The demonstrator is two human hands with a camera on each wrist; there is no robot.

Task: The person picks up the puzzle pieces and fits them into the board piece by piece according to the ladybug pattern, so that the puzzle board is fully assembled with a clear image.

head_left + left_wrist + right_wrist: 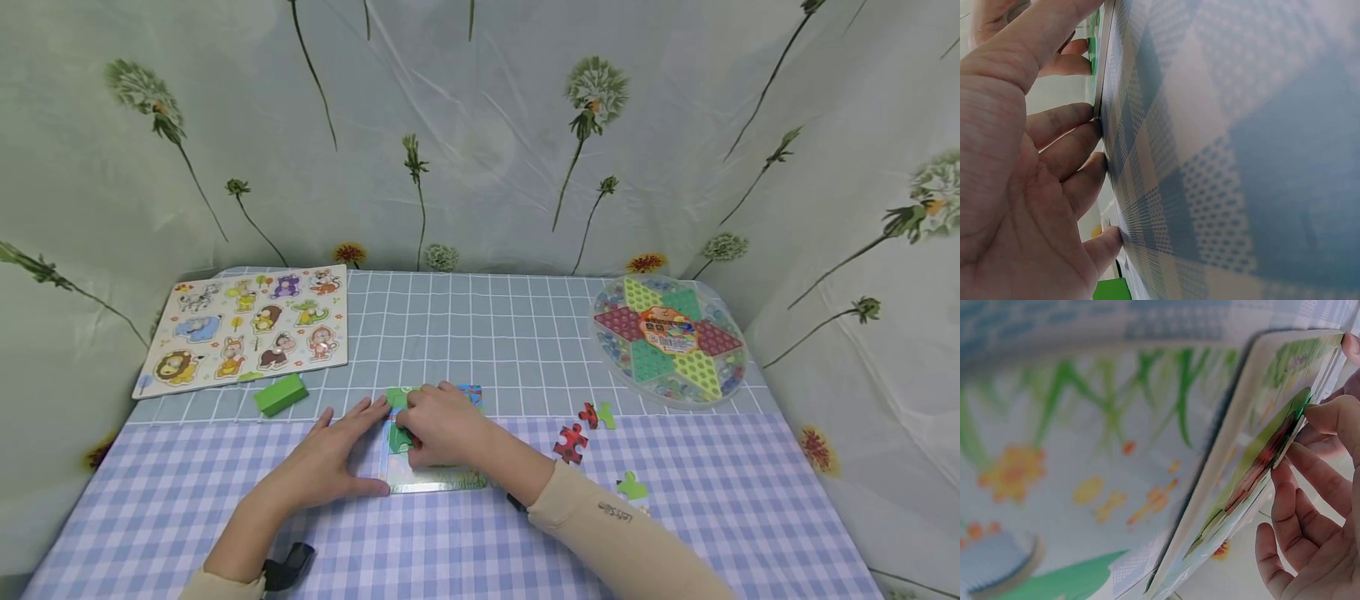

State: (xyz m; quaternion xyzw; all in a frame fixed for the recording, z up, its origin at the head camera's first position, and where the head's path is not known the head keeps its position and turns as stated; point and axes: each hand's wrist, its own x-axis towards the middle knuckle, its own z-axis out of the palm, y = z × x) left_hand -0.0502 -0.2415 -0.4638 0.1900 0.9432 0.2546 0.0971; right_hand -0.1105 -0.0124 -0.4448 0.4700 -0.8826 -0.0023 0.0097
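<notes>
A small picture puzzle board (435, 481) lies in front of me, with a grass strip along its near edge. My left hand (330, 454) rests at its left side, fingers spread and thumb at the near corner; the left wrist view shows fingertips (1088, 114) right at the board's edge. Over the board, my right hand (444, 425) has bent fingers and pinches a green puzzle piece (400, 438) between thumb and fingers, low against the picture. Another green piece (397, 399) sits at the upper left of the board. The right hand covers much of the board's middle.
Right of the board lie loose red puzzle pieces (572, 443) and a green one (632, 486), partly near my right sleeve (600, 517). A green block (281, 395) and an animal puzzle board (340, 321) are at the left. A round Chinese checkers set (667, 342) stands back right.
</notes>
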